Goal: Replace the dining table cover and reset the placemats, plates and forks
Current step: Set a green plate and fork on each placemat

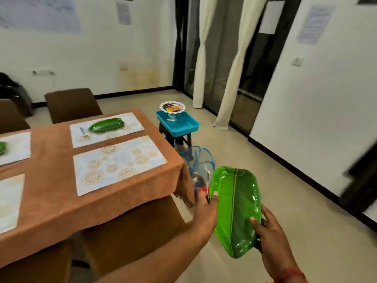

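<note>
A: What is on the far left?

B: The table has a brown cover (51, 197) on it. At the left edge there is a mat (14, 148) with a bit of a green plate (2, 148) showing.

A: And next to that?

B: Two more mats. The far mat (107, 129) has a green leaf plate (106, 125) on it, and a fork (84, 134) lies just beside the plate. The near mat (119, 163) has nothing on it.

A: What is past the table corner?

B: A blue tray (183, 127) sits on a small stool, with a glass stand dish (172, 108) in it. A blue net basket (199, 160) stands on the floor near the corner.

A: Where are the hands?

B: The left hand (206, 213) holds the left edge of a big green leaf plate (236, 211) with its thumb on top. It holds a thin fork (207, 180) against that edge too. The right hand (271, 237) holds the plate's right edge, thumb on top.

A: Is that plate on the table?

B: No. It is up in the air, right of the table, above the floor.
</note>
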